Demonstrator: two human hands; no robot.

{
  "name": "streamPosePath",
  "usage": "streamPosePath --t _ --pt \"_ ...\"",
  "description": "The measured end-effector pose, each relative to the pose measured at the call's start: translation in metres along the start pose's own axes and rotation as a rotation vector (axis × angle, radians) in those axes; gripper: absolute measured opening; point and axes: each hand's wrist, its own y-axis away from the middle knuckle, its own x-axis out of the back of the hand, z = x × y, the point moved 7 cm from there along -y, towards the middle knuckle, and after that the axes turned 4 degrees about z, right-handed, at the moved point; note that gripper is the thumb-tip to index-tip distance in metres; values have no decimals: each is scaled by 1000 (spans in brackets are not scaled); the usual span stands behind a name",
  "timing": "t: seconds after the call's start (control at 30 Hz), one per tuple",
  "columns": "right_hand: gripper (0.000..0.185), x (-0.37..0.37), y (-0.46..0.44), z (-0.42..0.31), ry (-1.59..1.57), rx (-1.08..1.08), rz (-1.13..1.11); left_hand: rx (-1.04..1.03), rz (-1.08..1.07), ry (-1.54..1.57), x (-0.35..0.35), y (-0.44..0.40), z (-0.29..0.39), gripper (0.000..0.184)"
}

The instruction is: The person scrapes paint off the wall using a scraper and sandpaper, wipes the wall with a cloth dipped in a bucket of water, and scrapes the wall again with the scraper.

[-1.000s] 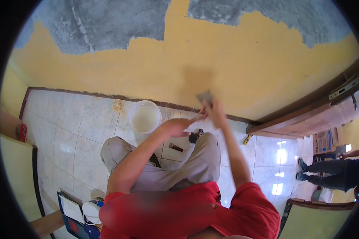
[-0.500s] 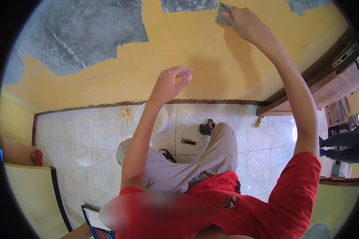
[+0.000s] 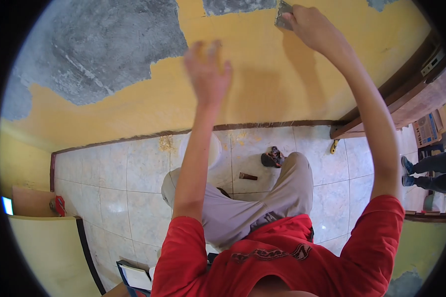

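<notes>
Your R hand (image 3: 308, 25) gripped a flat grey metal scraper (image 3: 283, 17) up/R of the round white plastic bucket (image 3: 215, 151); your L hand (image 3: 209, 78), fingers spread, hung abv it.

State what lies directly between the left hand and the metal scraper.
Only yellow wall shows between the left hand and the metal scraper in the head view.

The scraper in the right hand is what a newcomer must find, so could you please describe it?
Find the yellow wall across the top of the view, then the right hand, the higher of the two. It grips the scraper beside the middle grey patch at the picture's top edge. Unlike that patch, the scraper is a flat, straight-edged plate held by a hand.
</notes>
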Motion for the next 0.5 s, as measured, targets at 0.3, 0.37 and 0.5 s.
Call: streamPosePath --t 0.3,0.37,0.5 --pt "32 -17 29 -31 -534 -203 420 115 6 -267 17 -4 -67 132" --pt "26 -37 32 -32 -413 -183 466 102 8 -274 17 -6 -67 132" --pt "25 -80 54 -28 -370 -147 506 40 54 -266 16 -4 -67 133"
